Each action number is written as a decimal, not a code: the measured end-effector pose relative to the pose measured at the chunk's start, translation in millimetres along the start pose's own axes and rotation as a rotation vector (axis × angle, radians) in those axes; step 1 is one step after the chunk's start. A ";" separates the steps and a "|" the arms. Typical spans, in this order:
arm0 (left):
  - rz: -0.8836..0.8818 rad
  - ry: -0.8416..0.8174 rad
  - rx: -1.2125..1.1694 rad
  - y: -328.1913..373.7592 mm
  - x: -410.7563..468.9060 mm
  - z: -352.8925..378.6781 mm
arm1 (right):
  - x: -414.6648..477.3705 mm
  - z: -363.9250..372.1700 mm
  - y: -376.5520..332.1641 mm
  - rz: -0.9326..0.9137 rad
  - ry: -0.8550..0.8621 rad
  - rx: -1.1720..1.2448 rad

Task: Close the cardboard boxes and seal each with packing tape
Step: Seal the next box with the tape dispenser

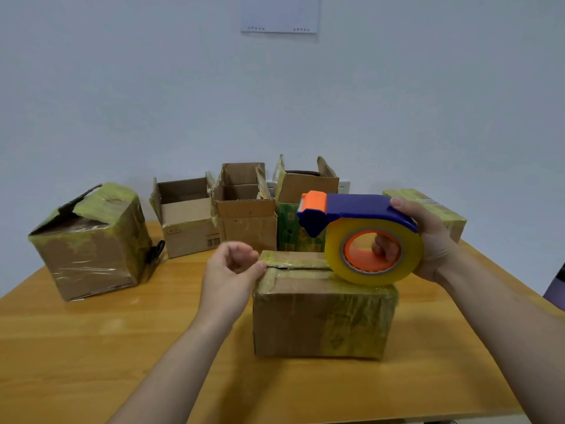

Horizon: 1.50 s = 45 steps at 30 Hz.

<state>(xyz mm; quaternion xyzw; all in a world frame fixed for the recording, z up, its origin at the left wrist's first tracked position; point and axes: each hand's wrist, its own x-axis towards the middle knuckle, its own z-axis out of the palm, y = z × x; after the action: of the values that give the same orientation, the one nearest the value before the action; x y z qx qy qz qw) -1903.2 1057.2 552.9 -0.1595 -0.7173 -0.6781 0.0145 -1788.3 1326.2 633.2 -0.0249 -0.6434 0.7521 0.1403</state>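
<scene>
A closed cardboard box (pixel 321 319), patched with old yellowish tape, stands in the middle of the wooden table. My right hand (pixel 428 240) grips a blue and orange tape dispenser (pixel 360 221) with a yellowish roll; fingers pass through the roll's core, and the roll rests on the box's top right. My left hand (pixel 235 267) is at the top left edge of the box, its thumb pressing on the flap seam, the other fingers curled. Whether tape runs between roll and thumb I cannot tell.
Three open boxes (pixel 189 215) (pixel 244 209) (pixel 302 194) stand in a row at the back. A taped box (pixel 91 240) sits at the left, another closed box (pixel 434 209) behind my right hand. A black object (pixel 156 252) lies beside the left box.
</scene>
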 end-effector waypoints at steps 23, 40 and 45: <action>0.200 -0.416 0.225 9.4 10.9 -11.1 | 23.2 1.7 -4.0 0.127 -0.162 -0.078; -0.486 -0.437 -0.688 52.6 8.1 4.4 | 21.8 1.4 -4.7 0.103 -0.233 -0.145; -0.499 -0.465 -0.590 56.1 11.0 6.7 | 21.0 5.3 -8.4 0.075 -0.278 -0.164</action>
<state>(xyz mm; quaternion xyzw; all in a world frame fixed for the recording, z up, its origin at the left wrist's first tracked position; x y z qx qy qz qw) -1898.4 1067.7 609.4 -0.1272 -0.4938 -0.7826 -0.3571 -1808.1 1327.4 645.3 0.0443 -0.7145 0.6979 0.0192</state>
